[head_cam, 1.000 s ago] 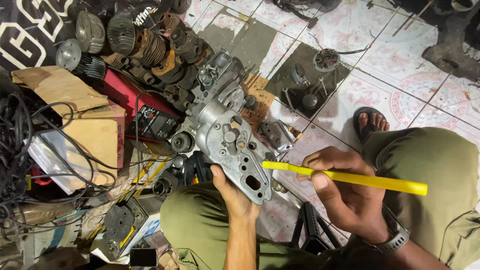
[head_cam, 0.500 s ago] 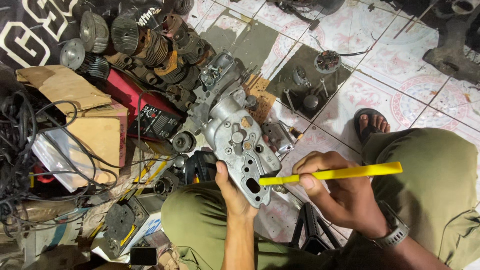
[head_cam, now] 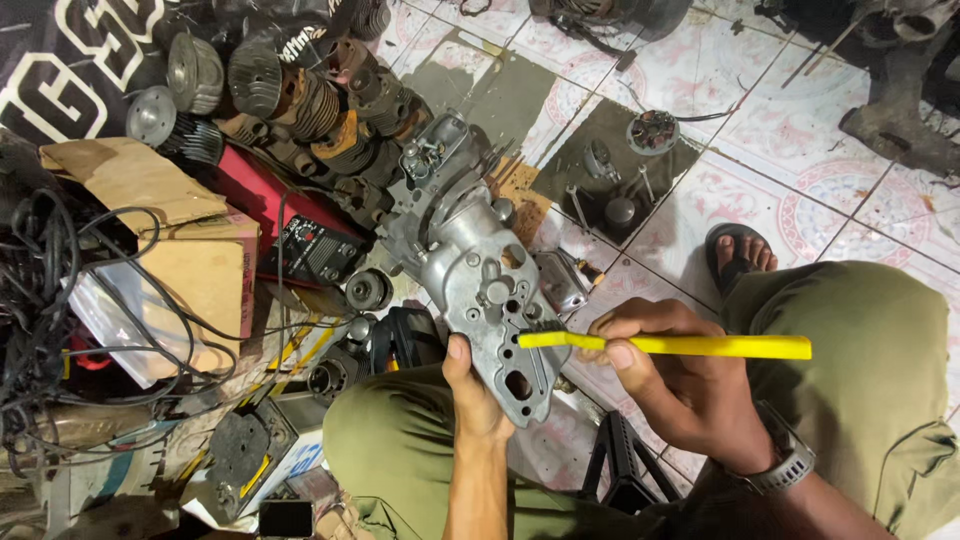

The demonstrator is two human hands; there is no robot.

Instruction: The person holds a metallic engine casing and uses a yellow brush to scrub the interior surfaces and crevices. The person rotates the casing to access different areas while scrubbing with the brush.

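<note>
My left hand (head_cam: 472, 395) grips the near end of a grey cast-metal engine casing (head_cam: 487, 285) from below, thumb on its left edge. The casing is long, with round bosses and several holes, and stretches away toward the floor parts. A yellow-handled brush (head_cam: 690, 346) lies level in my right hand (head_cam: 672, 375), pinched between thumb and fingers. Its dark bristled tip (head_cam: 540, 328) rests on the casing's right edge, above an oval opening. A watch sits on my right wrist.
Finned engine cylinders (head_cam: 290, 95) pile up at the top left, beside cardboard boxes (head_cam: 190, 260), tangled black cables (head_cam: 40, 300) and a black electronic unit (head_cam: 315, 248). Small parts lie on a dark tile patch (head_cam: 620, 160). My sandalled foot (head_cam: 738, 250) rests on the patterned tiles.
The brush tip has moved up along the casing's right side and the handle has levelled out. The casing has shifted slightly right in my left hand.
</note>
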